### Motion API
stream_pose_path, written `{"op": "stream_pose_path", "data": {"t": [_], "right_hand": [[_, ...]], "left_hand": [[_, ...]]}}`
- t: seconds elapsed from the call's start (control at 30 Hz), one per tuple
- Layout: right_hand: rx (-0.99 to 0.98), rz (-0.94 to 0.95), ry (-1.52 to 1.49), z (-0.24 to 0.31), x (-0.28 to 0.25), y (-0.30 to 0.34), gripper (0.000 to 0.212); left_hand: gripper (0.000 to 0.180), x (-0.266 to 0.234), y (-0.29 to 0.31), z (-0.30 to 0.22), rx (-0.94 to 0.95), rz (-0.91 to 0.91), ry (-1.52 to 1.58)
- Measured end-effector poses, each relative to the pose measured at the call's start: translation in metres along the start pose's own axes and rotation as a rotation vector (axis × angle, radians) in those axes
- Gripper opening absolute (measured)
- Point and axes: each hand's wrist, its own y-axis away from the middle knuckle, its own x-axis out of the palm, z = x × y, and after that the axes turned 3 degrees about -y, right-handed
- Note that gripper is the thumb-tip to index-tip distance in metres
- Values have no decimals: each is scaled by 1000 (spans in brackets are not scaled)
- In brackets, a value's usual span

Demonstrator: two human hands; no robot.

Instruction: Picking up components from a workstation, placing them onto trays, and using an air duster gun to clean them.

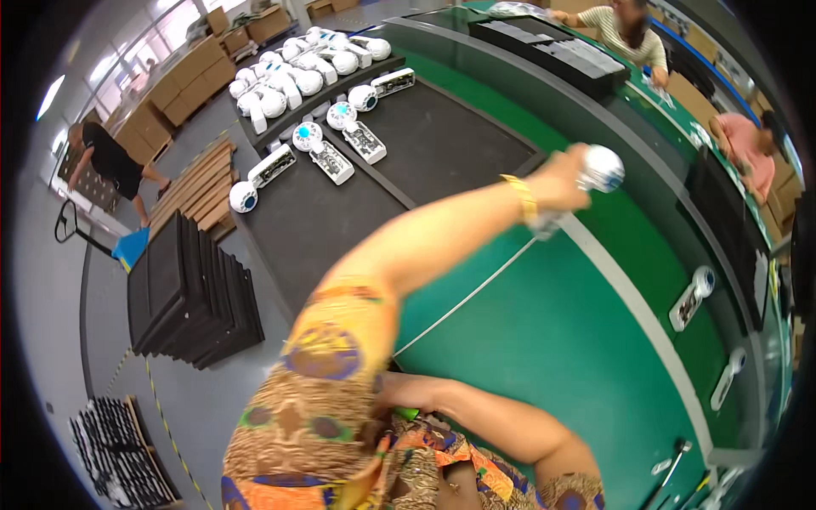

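Observation:
My left arm, with a yellow band at the wrist, stretches across to the right. My left hand (563, 180) is closed around a white ball-headed security camera (603, 168), above the border between the green mat and the dark green conveyor belt. Its round head sticks out past the fingers; a blurred pale part hangs below the hand. My right hand (406, 393) is drawn in by my body at the mat's near edge, partly behind the left sleeve. Its fingers are hidden. A small bright green thing (408, 414) shows just below it.
Several similar cameras (330, 161) with exposed insides lie on black trays (459, 127); more crowd a tray behind. Two cameras (693, 297) lie on the belt at right. Stacked black trays (191, 293) stand left. A screwdriver-like tool (680, 446) lies lower right. Co-workers sit across the belt.

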Motion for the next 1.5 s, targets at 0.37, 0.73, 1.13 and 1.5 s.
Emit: {"op": "stream_pose_path", "data": {"t": [0.37,0.73,1.13,1.5], "right_hand": [[16,-89,43,20,1,28,47],[-21,17,-91,6,-5,2,37],[33,-56,-16,-4,9,-1,40],[-108,-77,392,17,43,-31,39]], "left_hand": [[67,75,-93,49,330,-285,-90],[62,-280,255,167,-723,-831,-1333],[49,-273,383,106,-262,-1137,-417],[50,-147,512,77,-371,-1176,337]]}}
